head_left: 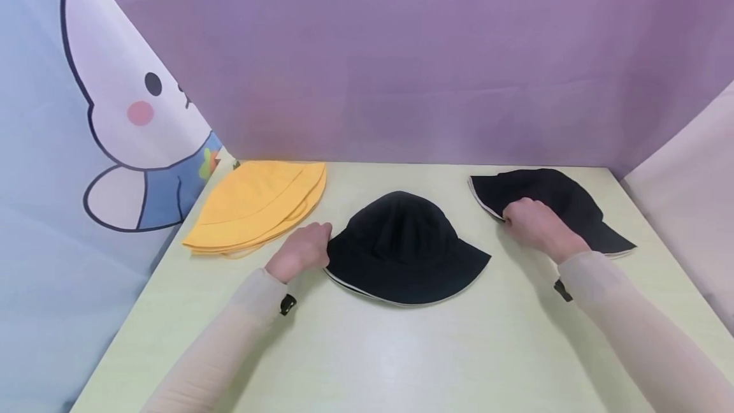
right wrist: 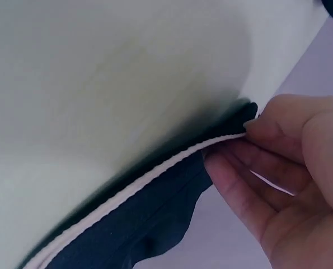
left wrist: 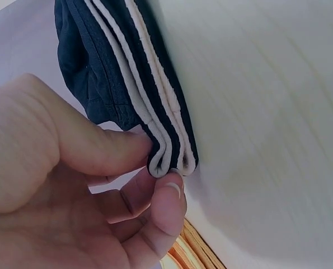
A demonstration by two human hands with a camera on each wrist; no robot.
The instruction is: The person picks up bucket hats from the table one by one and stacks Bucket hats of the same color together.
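A dark bucket hat [head_left: 401, 247], folded flat with its crown pointing away, lies mid-table. At its left brim corner my left hand [head_left: 304, 247] pinches the edge. The left wrist view shows the thumb and a finger at the end of the folded brim [left wrist: 155, 112], where two pale-lined folds lie stacked. My right hand [head_left: 536, 225] is at a second dark hat [head_left: 564, 199] on the far right of the table. Its thumb and fingers pinch the pale-trimmed brim [right wrist: 149, 179] in the right wrist view. The right hand and forearm cover part of this hat.
Folded yellow hats [head_left: 258, 202] lie at the table's far left, left of my left hand. Behind the pale table [head_left: 401, 362] hangs a purple cloth [head_left: 401, 69]. A blue cloth with a cartoon figure [head_left: 132, 139] borders the left side, a pale one [head_left: 688, 196] the right.
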